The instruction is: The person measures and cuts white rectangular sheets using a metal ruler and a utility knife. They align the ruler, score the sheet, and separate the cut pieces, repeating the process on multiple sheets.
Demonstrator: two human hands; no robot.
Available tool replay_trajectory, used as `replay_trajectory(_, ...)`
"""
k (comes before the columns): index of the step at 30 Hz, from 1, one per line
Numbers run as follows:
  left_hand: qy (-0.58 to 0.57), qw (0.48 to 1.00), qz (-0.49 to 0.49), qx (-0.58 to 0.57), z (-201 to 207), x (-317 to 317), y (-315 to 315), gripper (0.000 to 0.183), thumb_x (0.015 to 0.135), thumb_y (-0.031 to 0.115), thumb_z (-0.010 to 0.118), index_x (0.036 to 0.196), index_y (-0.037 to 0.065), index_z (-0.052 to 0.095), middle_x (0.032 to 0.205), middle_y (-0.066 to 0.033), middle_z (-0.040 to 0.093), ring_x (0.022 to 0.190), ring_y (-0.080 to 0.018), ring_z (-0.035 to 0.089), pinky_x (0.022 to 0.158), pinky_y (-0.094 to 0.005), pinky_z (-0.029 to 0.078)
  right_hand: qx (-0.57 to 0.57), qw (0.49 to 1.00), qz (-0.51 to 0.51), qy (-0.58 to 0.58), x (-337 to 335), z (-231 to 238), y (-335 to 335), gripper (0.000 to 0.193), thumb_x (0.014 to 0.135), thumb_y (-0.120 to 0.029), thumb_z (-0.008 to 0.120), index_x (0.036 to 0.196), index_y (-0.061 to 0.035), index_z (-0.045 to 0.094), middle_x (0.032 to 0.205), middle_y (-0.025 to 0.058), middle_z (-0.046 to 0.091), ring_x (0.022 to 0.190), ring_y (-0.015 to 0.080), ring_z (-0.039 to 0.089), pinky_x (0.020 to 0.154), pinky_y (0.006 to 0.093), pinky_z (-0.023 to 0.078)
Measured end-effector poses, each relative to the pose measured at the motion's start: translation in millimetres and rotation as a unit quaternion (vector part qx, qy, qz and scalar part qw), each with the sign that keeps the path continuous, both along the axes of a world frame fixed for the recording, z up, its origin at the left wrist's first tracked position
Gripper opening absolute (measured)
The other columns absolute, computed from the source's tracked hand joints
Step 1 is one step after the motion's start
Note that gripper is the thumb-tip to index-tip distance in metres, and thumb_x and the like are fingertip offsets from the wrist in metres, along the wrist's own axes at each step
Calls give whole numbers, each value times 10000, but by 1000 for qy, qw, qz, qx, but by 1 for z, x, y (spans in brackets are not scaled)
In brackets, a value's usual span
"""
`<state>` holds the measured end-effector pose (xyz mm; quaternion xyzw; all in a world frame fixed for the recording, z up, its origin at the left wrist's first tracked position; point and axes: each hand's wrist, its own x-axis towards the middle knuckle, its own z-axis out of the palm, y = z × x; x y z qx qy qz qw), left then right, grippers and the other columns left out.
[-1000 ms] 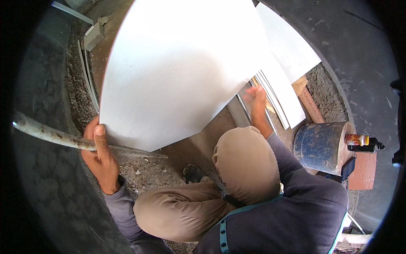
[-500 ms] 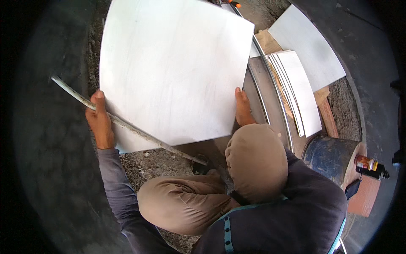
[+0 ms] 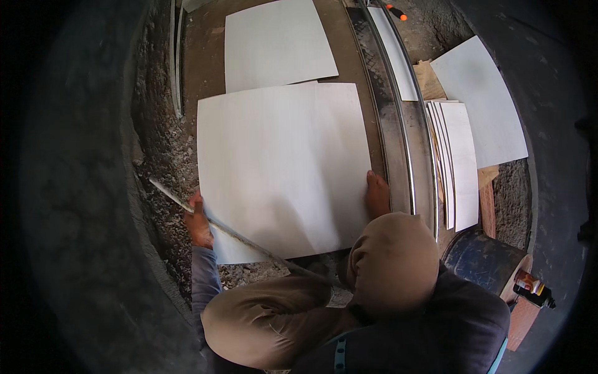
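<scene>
Item: large white rectangular panel [image 3: 280, 168] — in front of the seated person, between both hands, its near edge just beyond the folded knees; pale shading across its face.

Left hand [image 3: 199, 223]: closed on the panel's left edge, near the lower corner, thumb uppermost. Right hand [image 3: 377, 194]: gripping the right edge of the same panel, thumb at the edge, remaining fingers mostly hidden.

Slender pale rod [image 3: 246, 242], stained: slanting past the left hand and across the panel's lower left corner toward the legs; whether that hand also grips it, cannot tell.

Second white panel [image 3: 274, 43]: flat on the brown floor, directly beyond the held one; whether the two touch, cannot tell.

Long metal rails [image 3: 408, 156]: to the right of the held panel, running away from the person; narrow white strip [image 3: 393, 53] lying between them. Orange-tipped black handle [image 3: 397, 12]: at the far end, beside the rails.

Stack of narrow white boards [image 3: 461, 165]: right of the rails, slightly fanned. Another white panel [image 3: 483, 103]: beyond the stack, partly behind it. Scrap of brown cardboard [image 3: 428, 81]: adjoining both.

Scuffed blue drum [image 3: 483, 258]: on its right end, a small labelled container [image 3: 528, 283] and a black bottle [image 3: 541, 297] — side by side.
</scene>
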<state>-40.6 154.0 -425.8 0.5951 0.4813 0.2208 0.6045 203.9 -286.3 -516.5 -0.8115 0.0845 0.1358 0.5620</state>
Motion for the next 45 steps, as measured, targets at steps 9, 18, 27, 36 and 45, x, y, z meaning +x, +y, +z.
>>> replay_trajectory(9, 8, 998, 19, -66, -43, -19, 0, 351, 983, 173, 648, 1301, 29, 683, 1300, -108, 671, 1189, -225, 610, 1083, -365, 438, -47, 998, 42, 10, -1, -3, 4, 444, 1057, -346, 532, 772, -6, 557, 686, -2, 457, 686, 106, 389, 627, 337, 373)
replay_trajectory(18, -43, 992, 6, -117, -90, -2, 14, 369, 993, 124, 630, 1352, 41, 637, 1423, -87, 596, 1301, -228, 543, 1135, -391, 400, 13, 999, 39, -8, 34, -9, 15, 452, 1063, -359, 527, 798, 7, 554, 697, 14, 475, 694, 112, 414, 637, 339, 390)
replay_trajectory(27, -32, 988, 36, -143, -103, -9, 6, 352, 1003, 168, 632, 1343, 78, 651, 1418, -77, 596, 1297, -230, 538, 1143, -413, 386, -19, 999, 37, 0, 38, -28, 24, 474, 1050, -394, 541, 835, 28, 569, 682, 49, 479, 690, 128, 439, 635, 357, 408)
replay_trajectory(36, -41, 990, 36, -130, -99, 2, 6, 361, 1011, 86, 567, 1361, 43, 643, 1404, -108, 611, 1286, -239, 549, 1132, -389, 400, -19, 998, 44, -34, 44, -37, 27, 483, 1046, -397, 554, 823, 31, 567, 666, 30, 471, 669, 126, 427, 612, 360, 398)
replay_trajectory(45, -34, 990, 27, -134, -119, -6, 14, 374, 1010, 122, 590, 1376, 49, 620, 1389, -74, 619, 1279, -229, 547, 1132, -401, 393, -25, 999, 22, -10, 42, -29, 30, 486, 1044, -386, 569, 782, 23, 553, 658, 21, 459, 664, 111, 421, 599, 349, 383)
